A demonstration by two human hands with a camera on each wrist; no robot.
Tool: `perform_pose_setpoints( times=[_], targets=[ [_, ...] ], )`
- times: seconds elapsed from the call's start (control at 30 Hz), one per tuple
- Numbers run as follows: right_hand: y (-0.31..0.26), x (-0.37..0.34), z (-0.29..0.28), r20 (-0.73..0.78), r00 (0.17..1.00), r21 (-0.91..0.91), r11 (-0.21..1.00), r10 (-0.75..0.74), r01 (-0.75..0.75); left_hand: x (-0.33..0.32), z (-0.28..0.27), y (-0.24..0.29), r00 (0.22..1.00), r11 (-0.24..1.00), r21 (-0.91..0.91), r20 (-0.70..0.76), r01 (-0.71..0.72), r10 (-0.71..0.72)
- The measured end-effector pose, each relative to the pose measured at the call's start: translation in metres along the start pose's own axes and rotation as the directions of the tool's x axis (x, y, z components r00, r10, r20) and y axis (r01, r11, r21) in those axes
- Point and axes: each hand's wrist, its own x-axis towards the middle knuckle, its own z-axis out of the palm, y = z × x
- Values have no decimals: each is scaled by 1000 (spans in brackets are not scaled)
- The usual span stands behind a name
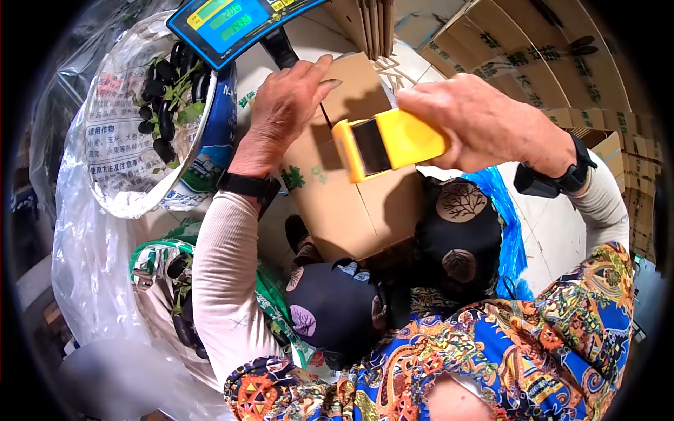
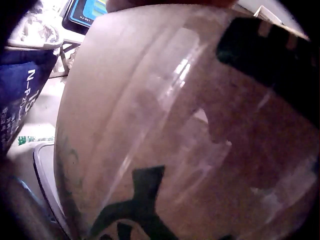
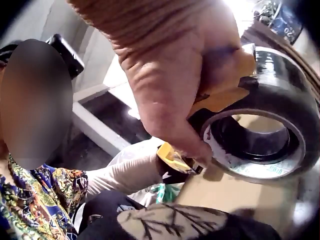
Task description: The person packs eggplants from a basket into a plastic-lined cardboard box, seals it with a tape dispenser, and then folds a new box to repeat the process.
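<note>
A cardboard box (image 1: 330, 217) with green print stands between the person's knees. My left hand (image 1: 288, 105) rests on its far left edge, thumb and forefinger extended over the top. In the left wrist view the near side of the box (image 2: 115, 125) fills most of the picture, shiny in streaks. My right hand (image 1: 484, 123) grips a yellow tape dispenser (image 1: 414, 140) over the box top. The right wrist view shows the dispenser's wide tape roll (image 3: 265, 167) beside the right hand (image 3: 160, 85), with the box behind.
A bucket (image 1: 217, 140) holding dark eggplants (image 1: 165, 123) stands at the left, below a scale display (image 1: 232, 31). More eggplants lie in a green-edged sack (image 1: 158, 259). Flattened cartons (image 1: 533, 49) are stacked at the right. Blue plastic (image 1: 516, 252) lies beside the right knee.
</note>
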Motion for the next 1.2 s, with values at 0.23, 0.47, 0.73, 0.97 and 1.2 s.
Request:
perform_pose_setpoints(
  times=[0.23,0.47,0.73,0.97,1.2],
  targets=[
    [60,-53,28,-24,997,130,989,76,-73,-3,1,-2,998,999,35,42,39,-40],
    [95,-78,58,3,985,253,953,174,-169,1,-13,-1,993,999,-6,-103,-54,53],
    [86,-58,68,45,987,303,940,153,-160,-133,5,19,556,-169,-845,470,507,-685],
    [65,-79,70,-53,973,316,928,223,-195,-132,17,53,533,-656,-641,744,398,-403],
    [41,-107,20,-34,929,137,923,368,-360,-94,65,64,539,-758,-496,811,424,-229]
  ],
)
